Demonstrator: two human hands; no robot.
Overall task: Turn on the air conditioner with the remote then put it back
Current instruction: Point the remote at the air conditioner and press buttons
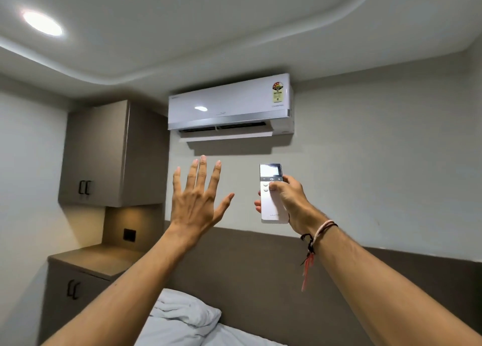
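The right hand [285,197] held the white remote [272,193] upright in a closed grip, thumb on its buttons, below the wall-mounted air conditioner [229,105]. The left hand [194,202] was raised beside it, fingers spread, holding nothing.

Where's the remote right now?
In the head view, the remote is held upright in the right hand, right of centre, below the air conditioner and beside the open left hand.
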